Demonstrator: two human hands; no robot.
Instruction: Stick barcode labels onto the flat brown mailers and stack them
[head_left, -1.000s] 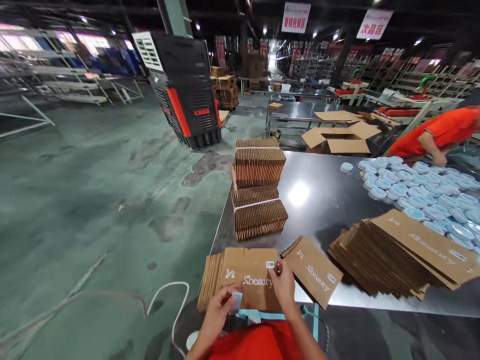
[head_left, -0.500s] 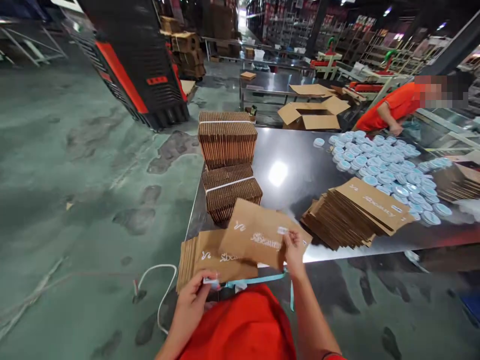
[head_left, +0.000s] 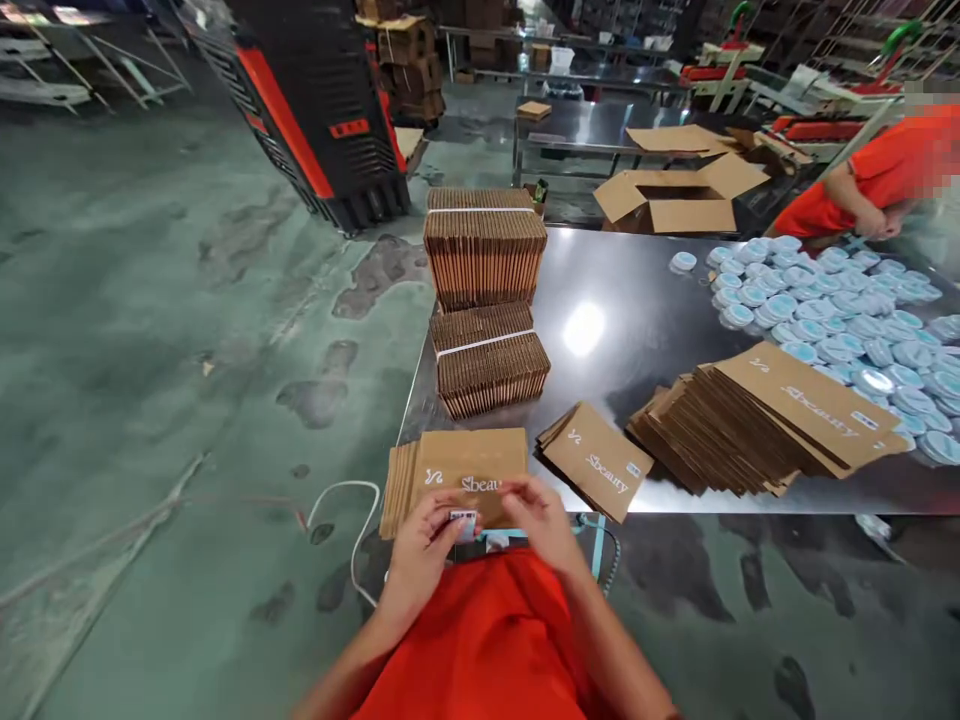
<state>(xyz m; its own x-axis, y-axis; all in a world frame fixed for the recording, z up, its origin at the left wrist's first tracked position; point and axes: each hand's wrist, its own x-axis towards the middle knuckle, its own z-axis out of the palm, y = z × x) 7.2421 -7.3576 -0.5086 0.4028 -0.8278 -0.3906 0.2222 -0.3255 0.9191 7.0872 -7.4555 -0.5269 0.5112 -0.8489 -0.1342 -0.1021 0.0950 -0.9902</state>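
Close in front of me, my left hand (head_left: 420, 553) pinches a small stack of printed label stickers (head_left: 466, 522). My right hand (head_left: 546, 524) is beside it, fingers curled together; whatever they may hold is hidden. Just beyond both hands, a fanned stack of flat brown cardboard mailers (head_left: 441, 447) with white lettering lies at the table edge, the hands covering part of the top one. To the right lies a small pile of labelled mailers (head_left: 600, 465), its top one bearing a white sticker. A larger fanned pile of mailers (head_left: 795, 400) spreads beyond that.
Two strapped bundles of folded cardboard (head_left: 487, 250) stand at the left of the metal table (head_left: 600, 370). Many round blue-white tins (head_left: 832, 300) cover its right side. Behind are an open carton (head_left: 690, 215) and a co-worker's orange sleeve (head_left: 892, 160). A black-and-red machine (head_left: 315, 130) stands on the floor.
My right hand has released the labelled mailer, now on the small pile at right, and moved left toward the stickers in my left hand. The view has shifted rightward.
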